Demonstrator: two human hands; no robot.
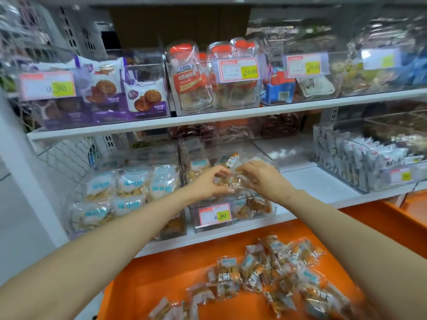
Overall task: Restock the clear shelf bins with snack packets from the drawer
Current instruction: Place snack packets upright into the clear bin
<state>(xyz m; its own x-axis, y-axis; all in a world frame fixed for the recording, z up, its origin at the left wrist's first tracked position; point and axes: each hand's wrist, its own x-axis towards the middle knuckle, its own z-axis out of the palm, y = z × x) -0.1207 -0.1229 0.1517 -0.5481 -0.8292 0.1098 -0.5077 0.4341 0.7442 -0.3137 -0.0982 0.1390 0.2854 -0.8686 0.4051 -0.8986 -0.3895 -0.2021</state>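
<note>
Nearest, loose snack packets (272, 271) lie scattered in the orange drawer (161, 269). Above it, both hands meet over the clear bin (194, 215) on the lower shelf (312, 181). The left hand (208, 183) and right hand (261, 179) each pinch a small bunch of packets (233, 181) held between them, just above the bin's open top. Farther back, the upper shelf (231, 114) carries more filled bins.

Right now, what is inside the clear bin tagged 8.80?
Snack packets show through the bin front. Left hand and right hand grip more packets above, covering the middle; the price tag hides its lower left.
</note>
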